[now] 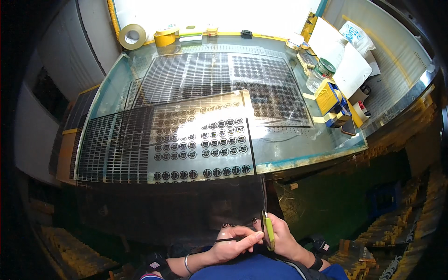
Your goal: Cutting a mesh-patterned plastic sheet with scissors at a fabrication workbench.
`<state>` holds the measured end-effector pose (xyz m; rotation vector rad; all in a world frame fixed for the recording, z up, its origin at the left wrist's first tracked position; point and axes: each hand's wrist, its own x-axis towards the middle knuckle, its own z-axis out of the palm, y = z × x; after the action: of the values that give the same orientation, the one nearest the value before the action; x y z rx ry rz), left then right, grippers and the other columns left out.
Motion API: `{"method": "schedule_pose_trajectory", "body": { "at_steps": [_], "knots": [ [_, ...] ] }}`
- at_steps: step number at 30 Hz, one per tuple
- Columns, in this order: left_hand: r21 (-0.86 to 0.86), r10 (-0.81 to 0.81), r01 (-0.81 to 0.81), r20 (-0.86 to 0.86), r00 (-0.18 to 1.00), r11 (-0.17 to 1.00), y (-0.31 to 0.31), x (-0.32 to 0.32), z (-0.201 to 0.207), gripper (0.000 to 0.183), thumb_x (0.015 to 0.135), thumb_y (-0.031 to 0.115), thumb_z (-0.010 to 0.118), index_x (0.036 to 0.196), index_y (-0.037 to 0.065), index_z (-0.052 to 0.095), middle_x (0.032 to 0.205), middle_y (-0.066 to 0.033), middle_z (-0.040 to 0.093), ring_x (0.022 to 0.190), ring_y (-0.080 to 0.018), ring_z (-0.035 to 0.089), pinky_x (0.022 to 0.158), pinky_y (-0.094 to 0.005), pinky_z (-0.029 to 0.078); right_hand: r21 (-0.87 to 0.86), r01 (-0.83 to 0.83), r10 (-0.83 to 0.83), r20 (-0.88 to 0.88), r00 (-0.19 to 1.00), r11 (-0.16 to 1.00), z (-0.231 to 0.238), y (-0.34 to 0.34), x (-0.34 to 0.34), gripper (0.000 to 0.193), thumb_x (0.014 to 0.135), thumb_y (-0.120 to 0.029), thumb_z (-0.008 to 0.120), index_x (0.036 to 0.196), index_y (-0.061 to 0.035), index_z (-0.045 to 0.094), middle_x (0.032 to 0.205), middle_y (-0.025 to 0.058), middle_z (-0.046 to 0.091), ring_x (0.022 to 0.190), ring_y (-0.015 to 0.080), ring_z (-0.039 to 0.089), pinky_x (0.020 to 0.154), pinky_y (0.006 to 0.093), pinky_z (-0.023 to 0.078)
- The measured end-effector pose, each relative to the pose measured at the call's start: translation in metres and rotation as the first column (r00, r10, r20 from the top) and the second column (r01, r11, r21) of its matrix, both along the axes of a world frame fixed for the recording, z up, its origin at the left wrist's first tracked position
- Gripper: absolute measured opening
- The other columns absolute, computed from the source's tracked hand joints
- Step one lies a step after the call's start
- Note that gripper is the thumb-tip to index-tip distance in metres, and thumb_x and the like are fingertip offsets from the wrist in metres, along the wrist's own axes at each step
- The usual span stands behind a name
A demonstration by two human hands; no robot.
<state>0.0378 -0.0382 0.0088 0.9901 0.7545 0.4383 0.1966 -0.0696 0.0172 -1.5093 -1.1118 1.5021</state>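
A large transparent film sheet [182,164], printed with black round marks and rows of dark bars, reaches over the table's front edge toward me. At its near right corner my left hand [233,246] is closed, thumb and fingers pinching the film's dark edge. My right hand [285,241] grips a utility knife [269,232] with a lime-green handle, its tip pointing away from me beside that edge. A narrow dark strip [264,193] runs along the film's right side above the knife. The fingers' undersides are hidden.
Another printed film [268,88] lies flat on the glass-topped table [289,147]. Tape rolls [132,36] line the back. At the right stand a yellow-and-blue tape dispenser [332,103] and a clear jar [322,71]. A wooden pallet-like stack [354,254] lies low at the right.
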Motion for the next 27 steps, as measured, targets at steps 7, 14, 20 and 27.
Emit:
{"method": "schedule_pose_trajectory", "body": {
  "at_steps": [7,14,20,27],
  "knots": [
    [0.037,-0.065,0.066,-0.052,0.997,0.997,-0.002,0.001,0.004,0.026,0.084,0.028,0.056,0.076,0.005,0.065,0.057,0.0009,0.056,0.050,-0.0032,0.049,0.044,-0.0170,0.037,-0.020,0.015,-0.014,0.039,0.999,1.000,0.006,0.001,0.002,0.013,0.083,-0.013,0.054,0.081,-0.0002,0.052,0.063,0.0024,0.052,0.058,0.0056,0.048,0.051,0.0235,0.041],
    [-0.017,-0.112,0.112,-0.026,0.993,0.994,-0.016,0.006,-0.008,0.024,0.084,0.027,0.056,0.076,0.006,0.065,0.063,0.0005,0.058,0.054,-0.0034,0.051,0.047,-0.0172,0.039,0.074,0.090,-0.097,0.090,0.991,0.993,-0.005,0.005,0.007,0.017,0.084,-0.015,0.054,0.077,0.0001,0.050,0.061,0.0025,0.049,0.056,0.0059,0.043,0.050,0.0246,0.039],
    [-0.009,-0.145,0.145,-0.074,0.987,0.989,-0.016,0.005,-0.005,0.028,0.084,0.031,0.056,0.077,0.005,0.066,0.057,0.0018,0.055,0.054,-0.0031,0.050,0.053,-0.0172,0.039,0.061,0.089,-0.094,0.078,0.993,0.994,0.002,0.010,0.007,0.020,0.085,-0.016,0.054,0.075,0.0003,0.049,0.060,0.0023,0.049,0.055,0.0059,0.043,0.049,0.0239,0.037],
    [-0.011,-0.218,0.218,-0.057,0.974,0.976,-0.018,0.008,-0.012,0.026,0.085,0.026,0.055,0.077,0.003,0.065,0.068,-0.0015,0.060,0.058,-0.0049,0.052,0.053,-0.0186,0.041,0.088,0.094,-0.106,0.151,0.983,0.992,-0.003,0.011,0.011,0.022,0.085,-0.018,0.054,0.074,0.0008,0.049,0.061,0.0028,0.049,0.057,0.0062,0.043,0.050,0.0236,0.038]
  ]
}}
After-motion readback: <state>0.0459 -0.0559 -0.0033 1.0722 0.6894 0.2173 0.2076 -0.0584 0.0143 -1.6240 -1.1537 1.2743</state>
